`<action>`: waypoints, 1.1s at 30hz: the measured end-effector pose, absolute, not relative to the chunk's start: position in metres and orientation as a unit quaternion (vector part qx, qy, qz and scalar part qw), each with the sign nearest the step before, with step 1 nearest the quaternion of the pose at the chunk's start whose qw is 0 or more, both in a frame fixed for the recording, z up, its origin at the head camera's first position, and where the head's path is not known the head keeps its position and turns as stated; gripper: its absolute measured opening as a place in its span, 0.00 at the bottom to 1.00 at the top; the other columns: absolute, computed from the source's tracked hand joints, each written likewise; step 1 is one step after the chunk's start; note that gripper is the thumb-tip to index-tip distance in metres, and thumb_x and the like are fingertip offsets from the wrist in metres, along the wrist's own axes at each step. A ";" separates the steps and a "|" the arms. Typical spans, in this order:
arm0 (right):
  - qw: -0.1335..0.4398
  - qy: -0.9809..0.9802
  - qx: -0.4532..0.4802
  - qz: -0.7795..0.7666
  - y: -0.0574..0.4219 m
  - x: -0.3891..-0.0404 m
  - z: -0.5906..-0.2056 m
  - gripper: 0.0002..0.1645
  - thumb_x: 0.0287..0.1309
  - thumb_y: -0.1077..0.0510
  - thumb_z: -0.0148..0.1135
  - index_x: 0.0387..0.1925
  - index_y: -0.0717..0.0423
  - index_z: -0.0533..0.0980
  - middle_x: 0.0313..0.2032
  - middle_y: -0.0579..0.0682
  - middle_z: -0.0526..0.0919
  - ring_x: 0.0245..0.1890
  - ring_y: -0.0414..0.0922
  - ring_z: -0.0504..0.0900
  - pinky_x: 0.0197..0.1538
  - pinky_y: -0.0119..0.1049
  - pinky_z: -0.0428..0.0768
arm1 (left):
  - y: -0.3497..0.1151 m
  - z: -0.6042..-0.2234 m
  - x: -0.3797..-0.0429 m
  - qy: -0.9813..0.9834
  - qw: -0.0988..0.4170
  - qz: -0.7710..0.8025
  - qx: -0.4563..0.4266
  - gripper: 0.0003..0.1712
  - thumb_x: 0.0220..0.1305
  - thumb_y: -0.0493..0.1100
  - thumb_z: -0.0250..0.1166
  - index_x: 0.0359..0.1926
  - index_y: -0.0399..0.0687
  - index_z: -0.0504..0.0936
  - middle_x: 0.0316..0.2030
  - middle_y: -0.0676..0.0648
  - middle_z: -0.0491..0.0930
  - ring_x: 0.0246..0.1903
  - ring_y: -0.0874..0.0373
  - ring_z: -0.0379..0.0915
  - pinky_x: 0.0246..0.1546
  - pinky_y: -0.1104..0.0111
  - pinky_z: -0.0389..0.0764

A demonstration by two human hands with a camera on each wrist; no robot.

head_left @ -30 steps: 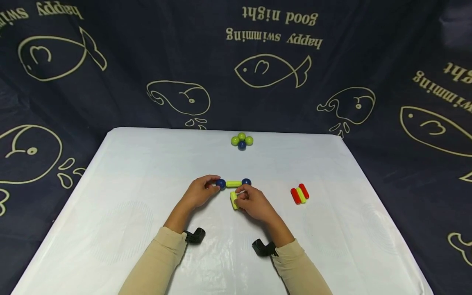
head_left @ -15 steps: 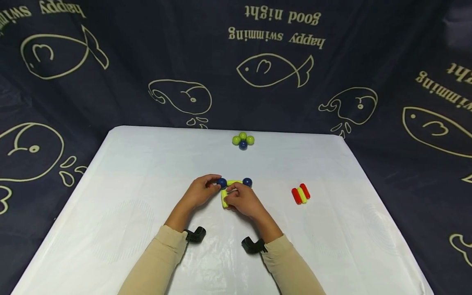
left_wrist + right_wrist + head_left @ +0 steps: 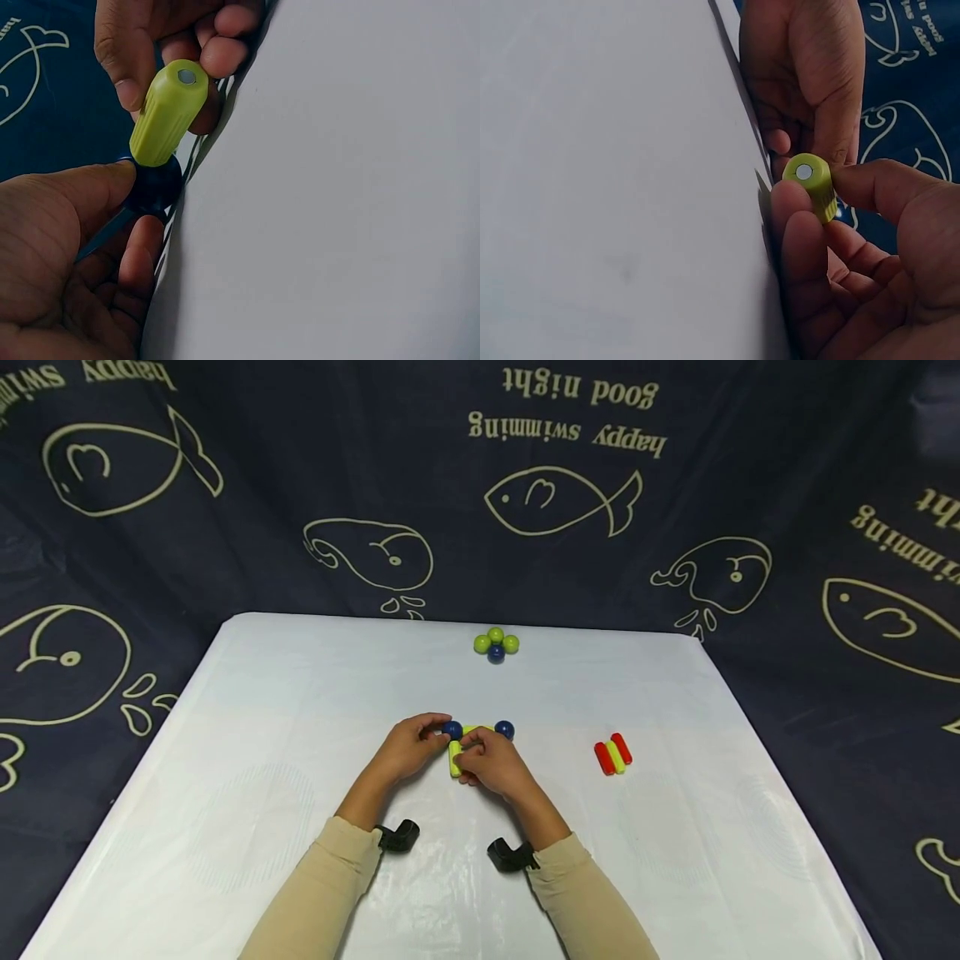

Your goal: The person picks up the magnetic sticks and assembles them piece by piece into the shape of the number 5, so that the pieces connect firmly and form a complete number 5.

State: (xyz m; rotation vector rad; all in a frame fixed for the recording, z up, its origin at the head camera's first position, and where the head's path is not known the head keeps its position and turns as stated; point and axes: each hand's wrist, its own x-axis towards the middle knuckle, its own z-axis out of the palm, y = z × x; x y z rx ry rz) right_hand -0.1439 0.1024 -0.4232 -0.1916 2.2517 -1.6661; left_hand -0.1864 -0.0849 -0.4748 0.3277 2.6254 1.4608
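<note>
Between thumb and fingers my left hand (image 3: 408,747) pinches a dark blue ball (image 3: 156,187). My right hand (image 3: 495,764) pinches a yellow-green magnetic rod (image 3: 821,191) by its sides. The rod's far end meets the blue ball in the left wrist view, and a silver disc shows on its near end. In the head view the rod points from the ball toward me. A second yellow-green rod (image 3: 478,728) runs right from the same ball to another blue ball (image 3: 505,730), partly hidden behind my right hand.
Three green balls and one blue ball (image 3: 496,653) sit clustered near the back edge of the white table (image 3: 300,677). To the right lie two red rods (image 3: 604,758) with a yellow-green rod (image 3: 617,757) between them. A dark printed cloth (image 3: 570,585) hangs behind.
My right hand has moved left with the yellow-green rod, bringing its end up to the left blue ball. My left hand has kept its hold on that ball.
</note>
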 end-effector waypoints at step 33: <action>0.060 0.877 -0.179 -0.441 0.134 -0.183 -0.434 0.12 0.64 0.59 0.65 0.47 0.60 0.78 0.35 0.46 0.83 0.30 0.42 0.81 0.33 0.36 0.78 | -0.084 -0.475 -0.187 0.863 0.057 0.491 0.106 0.20 0.68 0.43 0.65 0.59 0.46 0.81 0.36 0.49 0.81 0.34 0.57 0.72 0.38 0.62 0.72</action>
